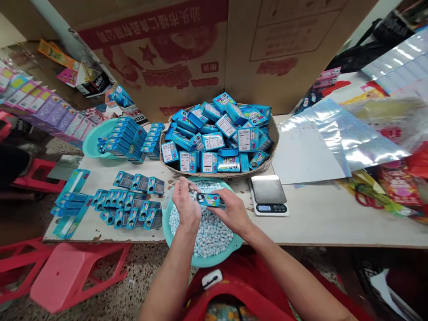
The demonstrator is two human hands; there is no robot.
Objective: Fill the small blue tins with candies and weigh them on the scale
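Observation:
A teal basin (pixel 207 236) of small pale blue and white candies stands at the table's front edge, below both hands. Between finger and thumb, my right hand (pixel 232 209) grips a small blue box (pixel 209 199), lying on its side with its open end to the left. My left hand (pixel 185 200) is at that end, fingers curled together around some pale candies. Left of the basin, several blue boxes (pixel 133 200) lie in rows with round holes showing. Behind the basin, a cardboard tray (pixel 272 151) is heaped with blue boxes.
A digital scale (pixel 269 191) sits right of the basin, near white sheets (pixel 307 151) and shiny film. Large cartons (pixel 187 58) stand behind. Stacked blue boxes and another teal bowl (pixel 92 138) are back left; a red stool (pixel 67 276) stands on the floor.

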